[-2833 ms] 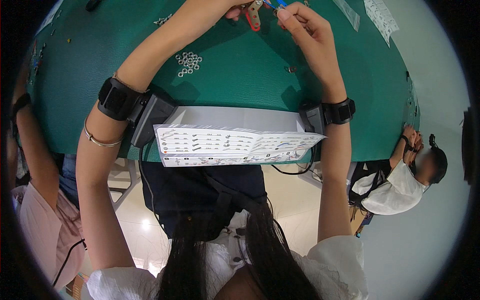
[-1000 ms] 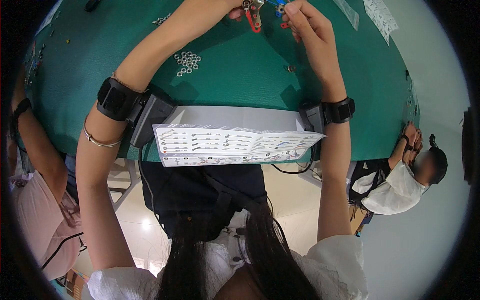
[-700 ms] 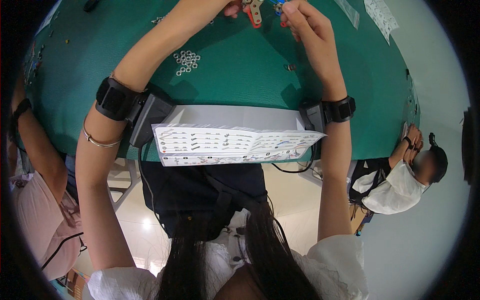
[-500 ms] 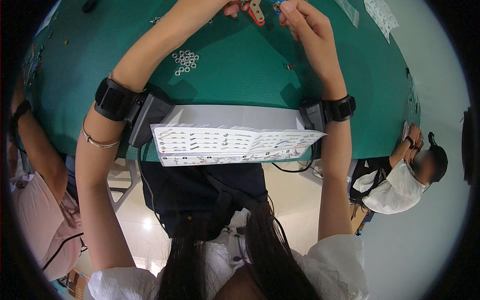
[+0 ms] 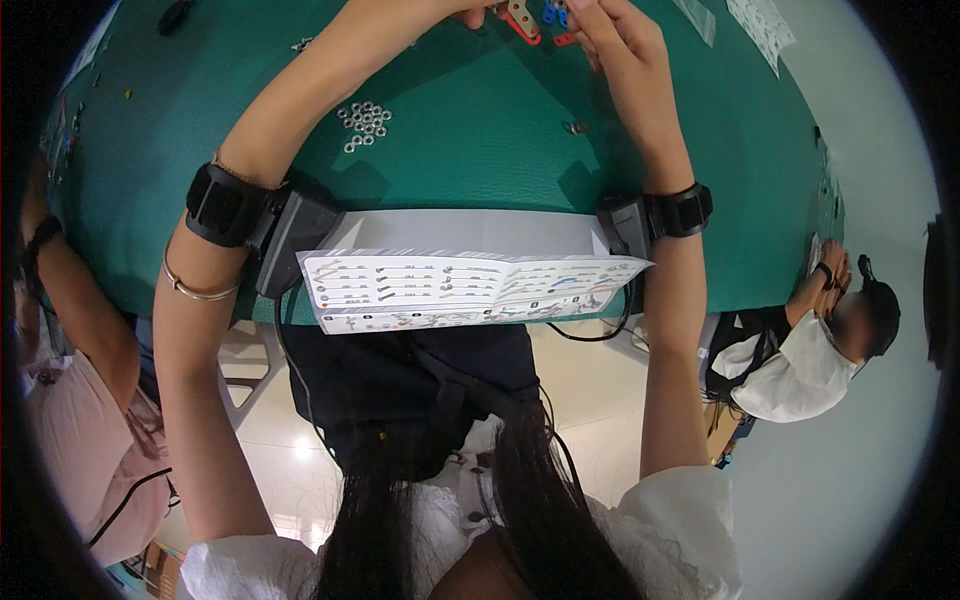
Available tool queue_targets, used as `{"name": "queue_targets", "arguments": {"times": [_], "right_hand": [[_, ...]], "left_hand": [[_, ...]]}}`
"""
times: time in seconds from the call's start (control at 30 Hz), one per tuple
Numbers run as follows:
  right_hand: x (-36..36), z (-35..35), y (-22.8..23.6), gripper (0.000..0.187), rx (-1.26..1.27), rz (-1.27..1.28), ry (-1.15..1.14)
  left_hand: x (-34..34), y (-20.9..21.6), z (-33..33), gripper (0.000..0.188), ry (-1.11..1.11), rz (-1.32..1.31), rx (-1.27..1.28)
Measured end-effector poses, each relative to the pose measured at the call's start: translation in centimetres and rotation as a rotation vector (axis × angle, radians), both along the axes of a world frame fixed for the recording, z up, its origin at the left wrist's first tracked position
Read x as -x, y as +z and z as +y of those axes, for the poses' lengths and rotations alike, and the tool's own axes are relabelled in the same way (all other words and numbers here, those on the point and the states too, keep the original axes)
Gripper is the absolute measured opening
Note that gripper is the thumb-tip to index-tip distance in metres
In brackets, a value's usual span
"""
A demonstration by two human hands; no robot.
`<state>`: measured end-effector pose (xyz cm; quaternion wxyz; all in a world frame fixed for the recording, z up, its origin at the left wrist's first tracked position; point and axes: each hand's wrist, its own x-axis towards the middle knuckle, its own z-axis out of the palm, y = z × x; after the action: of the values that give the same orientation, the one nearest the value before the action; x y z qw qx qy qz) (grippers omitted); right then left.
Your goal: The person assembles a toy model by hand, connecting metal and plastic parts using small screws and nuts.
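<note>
At the top edge of the view, my hands meet over a small construction-set assembly. It has a greyish perforated strip (image 5: 521,18) with a red strip (image 5: 525,33) along it, blue pieces (image 5: 554,13), and a short red piece (image 5: 566,40). My left hand (image 5: 472,17) shows only curled fingertips beside the strips; the frame cuts off the rest. My right hand (image 5: 622,42) is closed, thumb against fingers, at the blue and red pieces. Below, on the green table, lies a cluster of metal nuts (image 5: 366,120). A small metal part (image 5: 575,128) rests below my right hand.
A folded printed instruction sheet (image 5: 470,285) stands at the table's (image 5: 480,170) near edge between my forearms. Black devices (image 5: 305,240) are strapped to both wrists, with cables. Other people sit at left and right. A clear bag (image 5: 697,20) and printed paper (image 5: 760,30) lie far right.
The assembly and both hands have shifted slightly; the red strip's end has moved a little right and up. More of the short red piece shows beside my right fingers.
</note>
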<state>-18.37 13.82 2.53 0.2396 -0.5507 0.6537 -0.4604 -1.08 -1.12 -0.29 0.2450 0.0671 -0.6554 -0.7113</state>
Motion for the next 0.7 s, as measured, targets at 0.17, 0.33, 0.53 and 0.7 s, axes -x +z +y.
{"name": "queue_targets", "arguments": {"times": [0.17,0.33,0.53,0.7], "right_hand": [[-0.1,-0.2,0.1,0.028,0.015,0.032,-0.006],[0.0,0.0,0.1,0.028,0.037,0.044,0.039],[-0.2,0.0,0.0,0.029,0.003,0.074,0.008],[-0.3,0.0,0.2,0.028,0.059,0.111,0.032]], "left_hand": [[-0.1,0.3,0.0,0.016,-0.015,-0.065,0.0],[-0.1,0.6,0.1,0.016,0.013,-0.104,0.017],[0.0,-0.9,-0.4,0.019,-0.026,-0.043,-0.022],[-0.1,0.1,0.0,0.021,-0.023,-0.048,-0.017]]}}
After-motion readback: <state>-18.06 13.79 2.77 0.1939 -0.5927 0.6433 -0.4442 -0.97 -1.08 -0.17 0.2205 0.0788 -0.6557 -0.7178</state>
